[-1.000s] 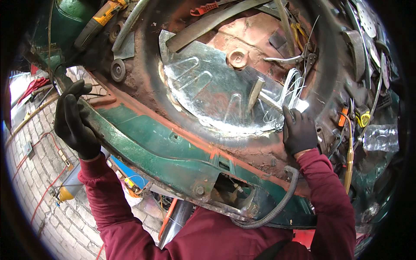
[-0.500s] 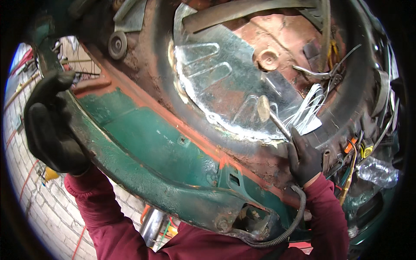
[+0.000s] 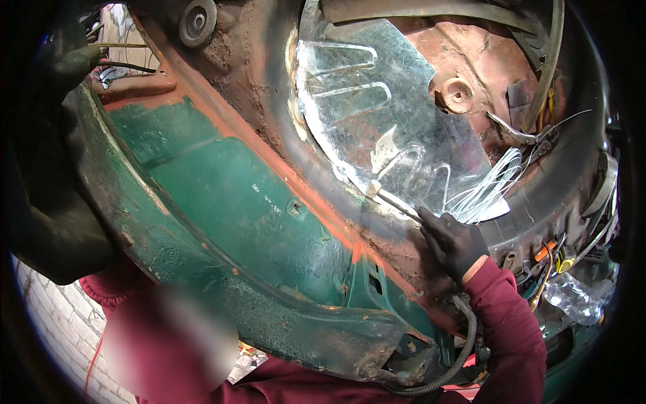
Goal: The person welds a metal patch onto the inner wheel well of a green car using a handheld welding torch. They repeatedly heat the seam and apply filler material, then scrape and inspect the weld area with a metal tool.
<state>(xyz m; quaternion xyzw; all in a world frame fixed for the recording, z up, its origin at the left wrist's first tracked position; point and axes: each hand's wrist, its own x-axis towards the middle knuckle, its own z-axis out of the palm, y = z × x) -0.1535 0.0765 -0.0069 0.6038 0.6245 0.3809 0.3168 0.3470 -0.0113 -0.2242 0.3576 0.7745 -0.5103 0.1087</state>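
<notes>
place: vehicle-body workshop | green body panel [image 3: 229, 209] seen, reddish coat along seam | bare metal sheet [image 3: 412, 67] laid in round well [image 3: 568, 175] | hammer [image 3: 400, 203] seen at well's near edge, pliers [image 3: 517, 136] inside right edge | orange-handled tool [image 3: 545, 251] seen off well's lower-right edge | brick floor [image 3: 54, 323] shown past panel's lower-left edge
</notes>
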